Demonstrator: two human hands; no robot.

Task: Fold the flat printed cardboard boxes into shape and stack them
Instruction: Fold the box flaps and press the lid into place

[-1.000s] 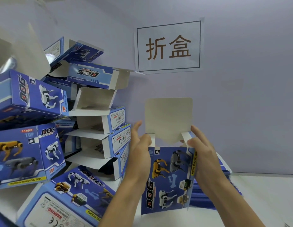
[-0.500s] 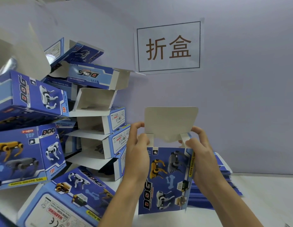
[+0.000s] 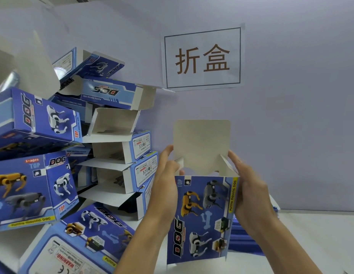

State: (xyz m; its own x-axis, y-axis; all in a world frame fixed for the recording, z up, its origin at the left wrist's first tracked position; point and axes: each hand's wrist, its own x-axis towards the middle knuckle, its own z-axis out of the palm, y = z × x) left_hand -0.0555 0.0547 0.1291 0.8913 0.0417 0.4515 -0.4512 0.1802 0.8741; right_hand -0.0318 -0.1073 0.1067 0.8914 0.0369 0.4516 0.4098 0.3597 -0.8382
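Box in hand [image 3: 202, 216]: lower centre of the frame, upright, blue printed face toward the camera, squared open into a tube now rather than lying flat.
Top flap [image 3: 202, 145]: standing straight up, plain grey inside showing; half a second ago tilted back and looking shorter, now up to full height again.
Side tabs: left tab [image 3: 179, 162] and right tab [image 3: 226, 165] both raised at the box mouth, right one splayed wider than before.
Left hand [image 3: 164, 184]: wrapped on the left edge of the box, thumb pinching the left tab, fingers behind and out of sight.
Right hand [image 3: 249, 188]: flat along the right wall, fingers fairly straight, pressing rather than pinching; fingertips up by the right tab.
Meaning for the task: mouth opened wide, likely set up for tucking the tabs in and closing the flap over them; top end not yet closed.
Folded pile [image 3: 116, 159]: left half of the frame, a leaning heap, several with flaps still open.
Flat blanks [image 3: 249, 240]: low stack behind the right wrist, lower right, more folding left.
Stacking risk: pile on the left looks crooked, careful placement probably needed.
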